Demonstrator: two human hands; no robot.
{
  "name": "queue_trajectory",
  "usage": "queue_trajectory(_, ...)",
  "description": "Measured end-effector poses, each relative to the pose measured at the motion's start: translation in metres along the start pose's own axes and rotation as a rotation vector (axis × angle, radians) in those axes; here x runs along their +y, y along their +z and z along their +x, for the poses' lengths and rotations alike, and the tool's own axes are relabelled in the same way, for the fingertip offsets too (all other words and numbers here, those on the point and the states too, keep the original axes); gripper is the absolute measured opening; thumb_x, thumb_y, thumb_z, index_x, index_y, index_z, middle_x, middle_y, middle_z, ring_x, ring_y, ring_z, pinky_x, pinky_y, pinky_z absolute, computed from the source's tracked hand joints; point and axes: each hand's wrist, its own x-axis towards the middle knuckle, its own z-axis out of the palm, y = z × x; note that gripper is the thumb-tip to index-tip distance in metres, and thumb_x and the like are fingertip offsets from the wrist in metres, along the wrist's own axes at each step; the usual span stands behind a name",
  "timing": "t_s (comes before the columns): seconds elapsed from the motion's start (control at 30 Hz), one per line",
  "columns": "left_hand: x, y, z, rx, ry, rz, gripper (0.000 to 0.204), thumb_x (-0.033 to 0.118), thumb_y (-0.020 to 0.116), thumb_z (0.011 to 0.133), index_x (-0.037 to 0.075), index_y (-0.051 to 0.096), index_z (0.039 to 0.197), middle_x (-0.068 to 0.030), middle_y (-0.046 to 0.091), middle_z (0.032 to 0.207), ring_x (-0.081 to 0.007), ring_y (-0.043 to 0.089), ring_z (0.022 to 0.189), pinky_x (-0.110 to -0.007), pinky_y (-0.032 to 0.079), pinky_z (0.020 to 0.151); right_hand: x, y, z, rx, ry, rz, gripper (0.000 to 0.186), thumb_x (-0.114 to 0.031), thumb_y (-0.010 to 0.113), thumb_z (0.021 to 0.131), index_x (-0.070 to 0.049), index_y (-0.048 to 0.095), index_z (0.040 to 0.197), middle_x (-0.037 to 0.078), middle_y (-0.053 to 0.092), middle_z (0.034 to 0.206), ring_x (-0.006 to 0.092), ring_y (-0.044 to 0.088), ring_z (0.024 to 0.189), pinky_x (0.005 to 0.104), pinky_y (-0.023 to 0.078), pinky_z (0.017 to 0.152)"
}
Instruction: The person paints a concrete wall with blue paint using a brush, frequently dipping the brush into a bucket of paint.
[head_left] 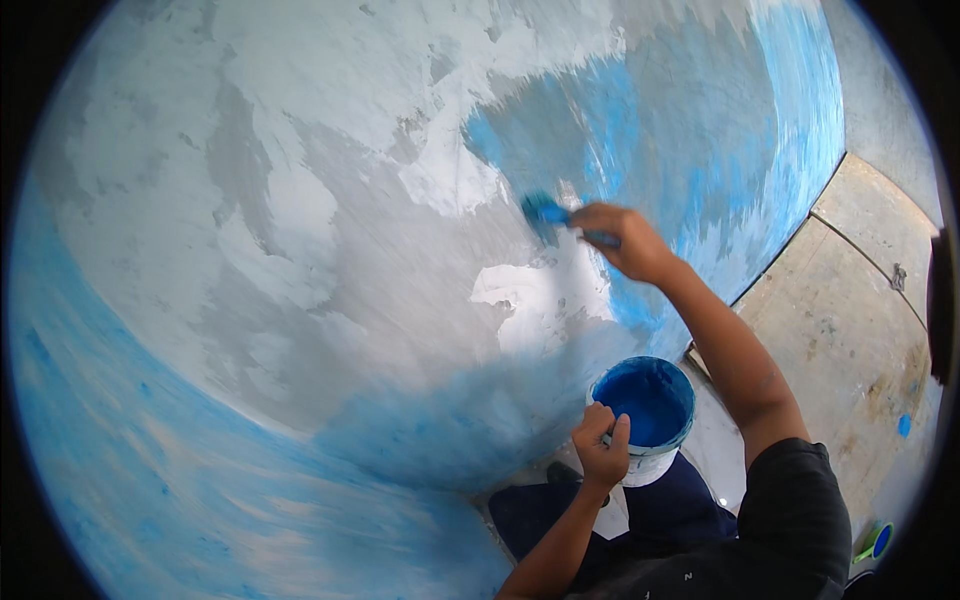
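My right hand (pixel 622 238) is closed round the handle of a paintbrush (pixel 546 213). The brush head, blurred by motion and tinted blue-green, is against or very near a large curved wall (pixel 370 225). Low in front of me, my left hand (pixel 603 450) grips the near left rim of a white bucket (pixel 650 468). Deep blue paint (pixel 652 400) lies inside the bucket, and smears coat its inner wall. Around the brush the wall is patchy grey and white, with blue streaks just right of it.
Blue strokes cover the wall's lower left and its far right edge. At right lies a stained pale board floor (pixel 840 300) with a blue paint spot (pixel 904 426). A small green-rimmed container (pixel 878 541) with blue inside stands at the lower right. My dark-clothed legs are below the bucket.
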Motion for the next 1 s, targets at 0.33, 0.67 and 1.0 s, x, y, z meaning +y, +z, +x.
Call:
queue_trajectory(0.33, -0.001, 0.0, -0.004, 0.023, 0.02, 0.006, 0.032, 0.0, 0.061, 0.085, 0.001, 0.034, 0.068, -0.0069, 0.03, 0.066, -0.0179, 0.032, 0.063, -0.036, 0.026, 0.058, 0.022, -0.029, 0.002, 0.096, 0.063, 0.041, 0.025, 0.001, 0.071, 0.092, 0.0, 0.074, 0.116, 0.018, 0.073, 0.119, 0.0331, 0.071, 0.105, 0.041, 0.058, 0.09)
queue_trajectory(0.67, -0.006, -0.004, -0.006, 0.014, 0.057, -0.009, 0.03, 0.001, 0.06, 0.086, 0.0, 0.034, 0.069, -0.0077, 0.03, 0.067, -0.0189, 0.032, 0.062, -0.036, 0.025, 0.058, 0.032, -0.016, -0.04, -0.356, 0.34, -0.097, 0.023, 0.0, 0.073, 0.091, 0.0, 0.076, 0.114, 0.02, 0.075, 0.115, 0.0358, 0.072, 0.102, 0.0422, 0.057, 0.092)
queue_trajectory(1.0, -0.008, -0.013, -0.009, 0.019, 0.044, 0.02, 0.029, 0.004, 0.058, 0.087, -0.001, 0.035, 0.07, -0.0078, 0.031, 0.067, -0.0181, 0.033, 0.063, -0.036, 0.026, 0.058, 0.043, 0.022, -0.099, -0.186, 0.358, 0.006, 0.02, 0.0, 0.073, 0.091, 0.001, 0.075, 0.111, 0.02, 0.073, 0.119, 0.0371, 0.071, 0.104, 0.0398, 0.058, 0.091)
